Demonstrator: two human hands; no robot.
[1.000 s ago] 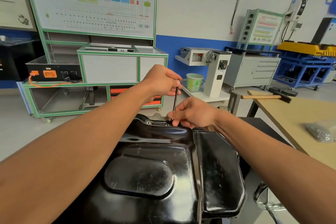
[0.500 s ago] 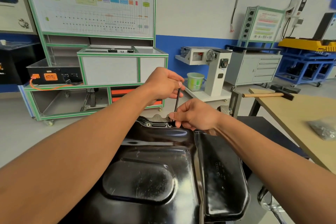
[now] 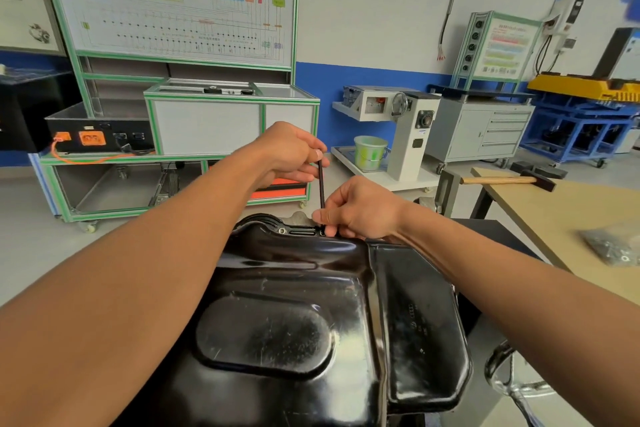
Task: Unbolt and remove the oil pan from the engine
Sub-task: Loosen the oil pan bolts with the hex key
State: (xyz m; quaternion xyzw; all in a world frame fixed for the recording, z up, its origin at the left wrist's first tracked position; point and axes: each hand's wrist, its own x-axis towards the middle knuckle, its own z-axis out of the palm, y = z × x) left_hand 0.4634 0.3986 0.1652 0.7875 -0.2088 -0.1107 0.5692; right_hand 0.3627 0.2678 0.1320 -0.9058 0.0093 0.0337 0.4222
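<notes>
Black pan point(image 3: 311, 305) bottom-up in front, on the engine; long way running from near to far. Looks heavy, stiff and shiny, maybe slippery; best held by the side rims, both hands. Left hand point(image 3: 289, 152) pinched shut on the top of the thin key point(image 3: 321, 184); key upright, tip at a bolt on the far rim. Right hand point(image 3: 360, 210) pinched shut on the key's low end.

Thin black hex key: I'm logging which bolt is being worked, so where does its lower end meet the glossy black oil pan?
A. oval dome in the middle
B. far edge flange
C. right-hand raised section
B: the thin black hex key stands upright with its tip at the far flange of the glossy black oil pan, steadied by the right hand.
</notes>
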